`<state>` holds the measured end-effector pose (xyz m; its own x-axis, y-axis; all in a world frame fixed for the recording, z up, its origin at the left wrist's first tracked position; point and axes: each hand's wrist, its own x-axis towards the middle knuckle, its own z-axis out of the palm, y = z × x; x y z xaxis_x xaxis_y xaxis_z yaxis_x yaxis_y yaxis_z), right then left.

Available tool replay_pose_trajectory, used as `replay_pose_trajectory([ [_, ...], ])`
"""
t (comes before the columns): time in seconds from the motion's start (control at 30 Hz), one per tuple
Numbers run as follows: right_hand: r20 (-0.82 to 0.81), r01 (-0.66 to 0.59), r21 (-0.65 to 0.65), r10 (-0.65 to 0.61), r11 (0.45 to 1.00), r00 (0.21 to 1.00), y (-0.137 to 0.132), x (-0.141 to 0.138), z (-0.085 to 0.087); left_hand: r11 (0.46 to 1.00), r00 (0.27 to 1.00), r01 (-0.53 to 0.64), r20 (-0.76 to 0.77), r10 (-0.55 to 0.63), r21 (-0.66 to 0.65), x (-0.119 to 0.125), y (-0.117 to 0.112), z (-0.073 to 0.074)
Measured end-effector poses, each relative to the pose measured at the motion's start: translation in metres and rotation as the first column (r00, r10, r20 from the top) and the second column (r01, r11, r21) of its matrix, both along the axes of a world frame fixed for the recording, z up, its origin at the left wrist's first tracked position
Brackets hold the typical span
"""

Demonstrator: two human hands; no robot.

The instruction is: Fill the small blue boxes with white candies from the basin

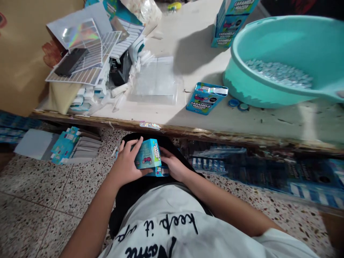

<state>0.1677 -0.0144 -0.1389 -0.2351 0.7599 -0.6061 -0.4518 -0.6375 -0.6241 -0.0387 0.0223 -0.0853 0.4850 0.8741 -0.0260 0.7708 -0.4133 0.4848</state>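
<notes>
Over my lap, my left hand (128,163) grips a blue candy box (146,154) printed "Caramelo Macizo", fingers across its top and thumb along the near side. A second blue printed piece (162,171) shows just beneath it; whether it is a separate box or a flap of the same one, I cannot tell. My right hand (174,165) closes on the box's right side, its fingertips partly hidden behind it. Above, another candy box (202,102) stands on the table, with a whitish patch on its top edge.
A turquoise tub (233,84) holding many small wrapped candies (279,73) stands at the right, with two blue round caps (233,103) beside it. Stacked candy boxes (228,30) rise behind. Sticker sheets (86,46), a dark phone-like slab (71,61) and a tape dispenser (119,68) crowd the left. Flat cartons (66,143) lie below.
</notes>
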Motion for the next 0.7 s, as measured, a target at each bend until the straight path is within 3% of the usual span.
replay_pose_trajectory([
  [0.07, 0.014, -0.018, 0.027, 0.018, 0.999, 1.0, 0.002, -0.001, -0.003, 0.998, 0.999, -0.036, -0.008, 0.035, -0.052, 0.006, 0.004, 0.004],
  [0.17, 0.063, 0.001, 0.025, -0.003, 1.0, 0.998, 0.005, -0.001, -0.005, 0.985, 0.992, -0.091, 0.076, 0.103, -0.144, 0.009, 0.011, -0.003],
  [0.33, 0.127, 0.015, 0.039, -0.02, 0.999, 0.992, 0.011, 0.002, -0.003, 0.988, 0.959, -0.126, 0.243, 0.146, -0.094, 0.009, 0.013, -0.016],
  [0.53, 0.07, -0.023, -0.042, 0.026, 0.999, 0.997, 0.016, 0.004, -0.003, 0.991, 0.918, -0.115, 0.375, 0.132, -0.069, 0.025, 0.02, -0.009],
  [0.7, 0.024, -0.011, -0.042, 0.012, 0.999, 1.0, 0.017, 0.002, 0.003, 0.988, 0.911, -0.108, 0.387, 0.142, -0.107, 0.029, 0.027, -0.005],
])
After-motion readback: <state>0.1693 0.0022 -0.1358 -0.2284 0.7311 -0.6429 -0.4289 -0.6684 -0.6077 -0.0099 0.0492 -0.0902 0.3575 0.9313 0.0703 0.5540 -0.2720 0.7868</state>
